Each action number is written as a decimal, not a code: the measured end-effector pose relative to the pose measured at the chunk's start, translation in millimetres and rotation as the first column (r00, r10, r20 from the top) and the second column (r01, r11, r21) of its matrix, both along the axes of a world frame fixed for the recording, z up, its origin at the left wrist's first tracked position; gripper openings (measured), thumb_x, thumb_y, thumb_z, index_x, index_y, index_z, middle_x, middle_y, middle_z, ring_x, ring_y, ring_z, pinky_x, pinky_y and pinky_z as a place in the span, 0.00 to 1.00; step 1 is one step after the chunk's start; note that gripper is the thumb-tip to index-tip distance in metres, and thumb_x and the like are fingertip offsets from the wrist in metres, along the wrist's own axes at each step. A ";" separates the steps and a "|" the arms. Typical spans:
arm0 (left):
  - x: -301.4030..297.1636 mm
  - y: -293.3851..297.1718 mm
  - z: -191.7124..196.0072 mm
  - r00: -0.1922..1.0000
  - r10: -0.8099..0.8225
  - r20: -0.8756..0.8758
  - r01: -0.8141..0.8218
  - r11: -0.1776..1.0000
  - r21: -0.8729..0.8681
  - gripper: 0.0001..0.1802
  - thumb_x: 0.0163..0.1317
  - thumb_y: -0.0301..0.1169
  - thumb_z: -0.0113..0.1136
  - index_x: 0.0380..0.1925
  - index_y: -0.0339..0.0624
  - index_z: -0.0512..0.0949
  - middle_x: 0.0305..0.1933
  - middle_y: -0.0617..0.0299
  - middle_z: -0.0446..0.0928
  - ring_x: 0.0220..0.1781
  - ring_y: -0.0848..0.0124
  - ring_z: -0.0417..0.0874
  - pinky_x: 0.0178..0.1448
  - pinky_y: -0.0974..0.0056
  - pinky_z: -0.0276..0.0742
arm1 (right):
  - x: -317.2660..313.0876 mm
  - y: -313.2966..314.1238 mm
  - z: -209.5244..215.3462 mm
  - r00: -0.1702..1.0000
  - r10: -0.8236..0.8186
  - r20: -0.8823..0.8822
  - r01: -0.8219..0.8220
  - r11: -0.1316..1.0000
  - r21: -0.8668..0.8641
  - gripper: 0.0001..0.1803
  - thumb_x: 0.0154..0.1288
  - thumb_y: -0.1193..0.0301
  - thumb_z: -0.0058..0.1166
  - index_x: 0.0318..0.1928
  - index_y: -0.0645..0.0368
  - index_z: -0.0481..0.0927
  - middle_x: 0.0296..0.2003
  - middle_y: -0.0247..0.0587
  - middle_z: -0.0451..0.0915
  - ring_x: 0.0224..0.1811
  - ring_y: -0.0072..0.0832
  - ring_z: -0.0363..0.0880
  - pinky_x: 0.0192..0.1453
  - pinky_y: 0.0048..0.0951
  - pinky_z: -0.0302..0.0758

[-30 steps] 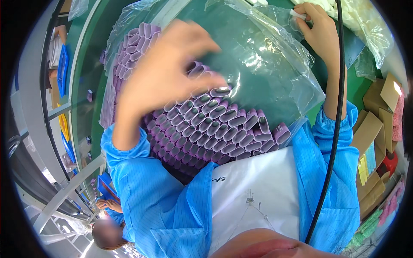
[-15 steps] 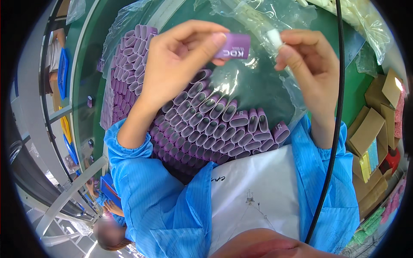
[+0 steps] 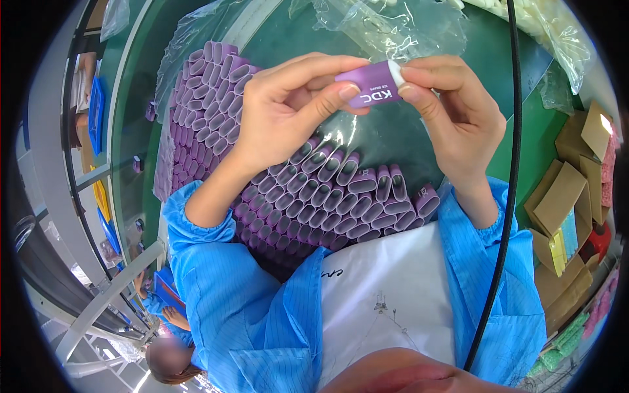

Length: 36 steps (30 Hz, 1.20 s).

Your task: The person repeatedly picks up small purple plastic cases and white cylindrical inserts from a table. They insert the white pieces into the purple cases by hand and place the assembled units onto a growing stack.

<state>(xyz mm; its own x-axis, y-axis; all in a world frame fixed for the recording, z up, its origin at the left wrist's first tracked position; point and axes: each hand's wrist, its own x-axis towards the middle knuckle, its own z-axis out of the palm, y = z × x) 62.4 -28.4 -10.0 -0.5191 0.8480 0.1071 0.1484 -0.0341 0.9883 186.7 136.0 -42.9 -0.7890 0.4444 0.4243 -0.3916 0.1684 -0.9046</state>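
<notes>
Both of my hands hold one small purple casing (image 3: 371, 90) with a white end cap above the bench. My left hand (image 3: 288, 111) pinches its left part between thumb and fingers. My right hand (image 3: 452, 114) grips the white-capped right end. Below them lies a large stack of open-ended purple casings (image 3: 314, 196), packed in rows on a clear plastic bag. Blue sleeves cover both forearms.
A green bench top (image 3: 504, 65) carries crumpled clear plastic bags (image 3: 386, 23) at the back. Brown cardboard boxes (image 3: 563, 196) sit at the right. A black cable (image 3: 508, 196) hangs down the right side. Another person in blue (image 3: 167, 327) is at the lower left.
My left hand lifted a purple casing off the stack. My right hand came in from the far right, and both now hold the casing together, nearer the centre.
</notes>
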 end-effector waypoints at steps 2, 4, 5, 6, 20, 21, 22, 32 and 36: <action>2.0 0.0 -1.8 0.998 0.024 0.051 -0.026 0.999 0.021 0.16 0.68 0.25 0.55 0.53 0.26 0.75 0.47 0.48 0.80 0.43 0.60 0.85 0.49 0.59 0.86 | -1.2 3.8 3.9 0.999 0.002 -0.032 0.002 0.993 0.115 0.09 0.58 0.81 0.62 0.40 0.63 0.84 0.39 0.43 0.83 0.40 0.30 0.82 0.44 0.25 0.77; 1.7 -1.2 -5.3 0.997 0.044 0.068 -0.047 0.998 0.044 0.16 0.68 0.25 0.55 0.53 0.26 0.75 0.47 0.48 0.80 0.43 0.60 0.85 0.49 0.59 0.86 | -1.1 6.6 7.5 0.999 0.001 -0.044 0.007 0.982 0.188 0.10 0.57 0.81 0.63 0.41 0.62 0.84 0.37 0.43 0.83 0.38 0.31 0.82 0.42 0.26 0.77; 0.1 -1.4 -5.7 0.999 0.026 0.043 -0.028 0.998 0.047 0.16 0.69 0.25 0.55 0.53 0.26 0.75 0.48 0.48 0.80 0.44 0.60 0.85 0.49 0.59 0.86 | 0.2 7.6 8.9 0.999 -0.003 -0.039 0.011 0.979 0.204 0.10 0.57 0.81 0.63 0.41 0.61 0.85 0.37 0.44 0.84 0.37 0.32 0.83 0.41 0.26 0.78; -2.1 -1.9 -6.1 1.000 0.008 0.019 -0.009 0.999 0.050 0.16 0.69 0.26 0.55 0.53 0.26 0.75 0.48 0.47 0.79 0.44 0.60 0.85 0.49 0.59 0.86 | 1.4 8.4 10.0 0.999 -0.006 -0.034 0.014 0.975 0.220 0.10 0.56 0.81 0.63 0.41 0.61 0.85 0.36 0.44 0.84 0.37 0.32 0.83 0.39 0.26 0.78; 1.2 -1.0 -12.9 0.998 0.060 0.003 -0.061 0.997 0.049 0.18 0.70 0.28 0.54 0.54 0.26 0.74 0.47 0.46 0.80 0.41 0.60 0.86 0.48 0.60 0.86 | -1.6 -5.0 5.5 0.988 -0.116 -0.099 0.143 0.929 0.341 0.10 0.57 0.83 0.62 0.41 0.70 0.83 0.37 0.50 0.84 0.36 0.30 0.82 0.38 0.23 0.77; 1.4 -1.3 -11.8 0.999 0.043 0.026 -0.044 0.998 0.054 0.18 0.70 0.29 0.54 0.54 0.26 0.74 0.47 0.47 0.80 0.41 0.60 0.86 0.48 0.60 0.86 | -0.1 -4.2 5.7 0.993 -0.089 -0.075 0.107 0.950 0.294 0.10 0.57 0.83 0.62 0.41 0.70 0.83 0.37 0.50 0.84 0.35 0.30 0.82 0.38 0.23 0.77; 1.7 -1.6 -10.8 0.998 0.025 0.051 -0.028 0.998 0.060 0.18 0.70 0.29 0.54 0.54 0.27 0.74 0.47 0.47 0.80 0.41 0.60 0.86 0.47 0.60 0.86 | 1.4 -2.5 4.7 0.996 -0.044 -0.075 0.062 0.964 0.258 0.10 0.57 0.83 0.62 0.42 0.70 0.83 0.37 0.50 0.84 0.35 0.30 0.82 0.38 0.23 0.77; 8.8 1.3 -12.6 0.979 0.079 0.187 -0.090 0.994 0.054 0.17 0.71 0.29 0.53 0.54 0.28 0.74 0.48 0.47 0.80 0.45 0.61 0.85 0.47 0.59 0.87 | -5.3 -11.3 -4.9 0.913 -0.186 -0.362 0.353 0.806 0.476 0.14 0.49 0.82 0.66 0.39 0.69 0.83 0.37 0.51 0.82 0.33 0.37 0.82 0.35 0.28 0.78; 8.3 -0.2 -13.1 0.958 0.069 0.277 -0.080 0.996 0.029 0.17 0.71 0.28 0.52 0.54 0.28 0.74 0.48 0.47 0.80 0.46 0.62 0.85 0.48 0.59 0.87 | -7.0 -9.9 -8.5 0.903 -0.172 -0.394 0.373 0.769 0.519 0.13 0.52 0.82 0.66 0.40 0.73 0.82 0.38 0.58 0.83 0.34 0.36 0.83 0.36 0.27 0.79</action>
<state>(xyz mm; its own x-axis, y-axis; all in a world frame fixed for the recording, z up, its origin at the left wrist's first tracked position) 70.8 -28.5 -23.1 -0.5949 0.8036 -0.0165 -0.1263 -0.0732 0.9893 179.8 126.0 -51.4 -0.4564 0.2163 0.8631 -0.4839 0.7536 -0.4448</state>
